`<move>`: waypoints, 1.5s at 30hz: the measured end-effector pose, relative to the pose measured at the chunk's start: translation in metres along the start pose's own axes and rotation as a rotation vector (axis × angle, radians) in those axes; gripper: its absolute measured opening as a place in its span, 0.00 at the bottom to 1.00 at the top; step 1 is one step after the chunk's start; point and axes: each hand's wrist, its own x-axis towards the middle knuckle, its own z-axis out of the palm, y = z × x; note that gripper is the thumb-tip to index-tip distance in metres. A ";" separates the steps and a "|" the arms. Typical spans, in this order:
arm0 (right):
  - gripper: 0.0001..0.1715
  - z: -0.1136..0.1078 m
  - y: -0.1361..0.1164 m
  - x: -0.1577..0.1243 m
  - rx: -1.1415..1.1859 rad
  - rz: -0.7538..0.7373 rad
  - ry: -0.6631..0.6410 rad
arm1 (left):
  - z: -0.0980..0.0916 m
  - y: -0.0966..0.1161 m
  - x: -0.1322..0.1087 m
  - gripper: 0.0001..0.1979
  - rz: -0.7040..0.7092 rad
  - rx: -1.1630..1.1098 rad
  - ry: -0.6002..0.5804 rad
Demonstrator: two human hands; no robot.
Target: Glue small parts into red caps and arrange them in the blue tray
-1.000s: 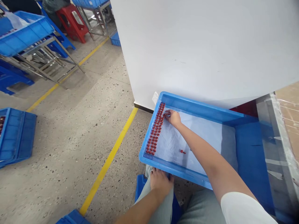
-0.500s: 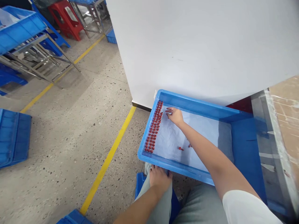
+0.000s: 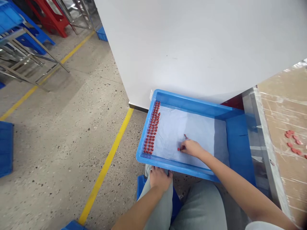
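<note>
A blue plastic tray (image 3: 192,103) rests across my lap, lined with a pale crumpled sheet (image 3: 172,134). Packed rows of small red pieces (image 3: 151,127) run along its left side. My right hand (image 3: 191,148) lies on the sheet, its fingertips pinching a small red piece (image 3: 179,149). Another loose red piece (image 3: 185,136) sits just beyond that hand, not touching it. My left hand (image 3: 160,179) grips the tray's near rim, resting above my grey trouser leg (image 3: 158,204).
To the right, red discs (image 3: 294,142) lie on a cardboard-covered table (image 3: 283,105). A white wall (image 3: 182,48) rises behind the tray. A yellow floor line (image 3: 105,163) crosses the concrete floor, with a steel rack (image 3: 28,60) and a red stool (image 3: 48,19) beyond.
My right hand has moved from beside the top of the rows down to the loose red pieces mid-sheet. The view has shifted, bringing more of the right table into sight.
</note>
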 end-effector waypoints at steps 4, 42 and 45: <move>0.05 -0.003 -0.002 0.004 0.032 -0.024 0.032 | 0.000 0.000 0.000 0.29 -0.003 0.007 0.001; 0.15 -0.021 -0.023 0.083 0.216 0.159 0.421 | -0.004 0.001 0.000 0.28 -0.023 -0.029 -0.033; 0.15 -0.018 -0.023 0.086 0.241 0.150 0.447 | -0.005 0.002 0.000 0.27 -0.026 -0.034 -0.025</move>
